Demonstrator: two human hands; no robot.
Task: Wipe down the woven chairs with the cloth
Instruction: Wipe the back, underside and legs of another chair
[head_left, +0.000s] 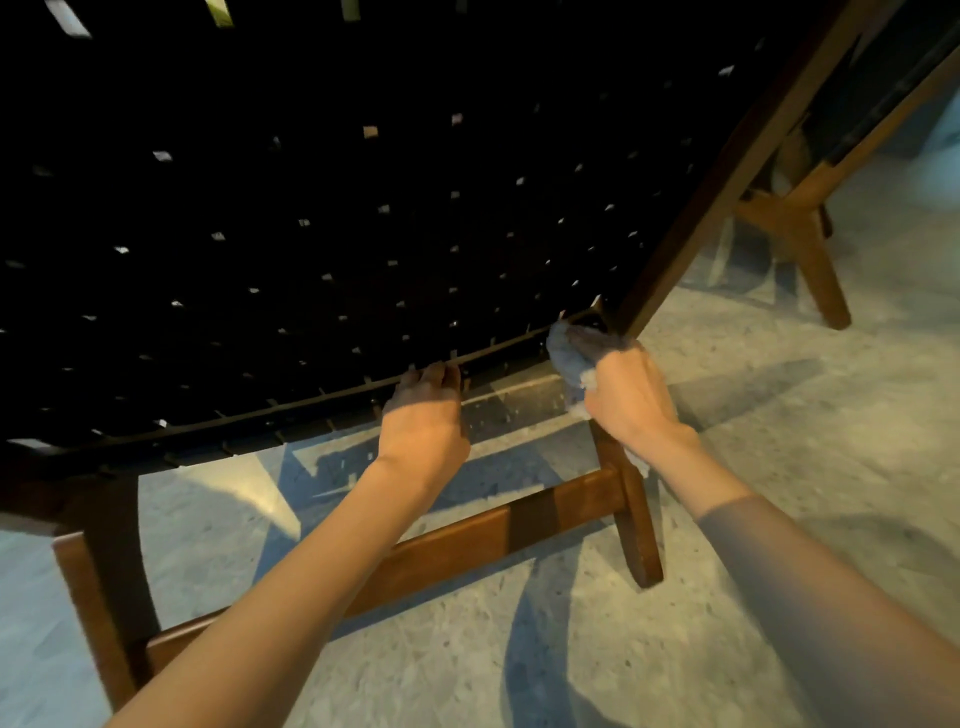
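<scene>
A woven chair (322, 218) with black straps on a brown wooden frame fills the upper left of the head view, seen from behind. My left hand (423, 415) curls its fingers over the lower rail of the woven back. My right hand (626, 389) is closed around a pale blue-white cloth (563, 348), pressing it against the corner where that rail meets the right side post. Part of the cloth is hidden under my fingers.
A wooden stretcher (467, 540) joins the chair's rear legs low over the speckled stone floor (779, 467). A second wooden chair (810, 223) stands at the upper right. Shadows of the chair fall across the floor.
</scene>
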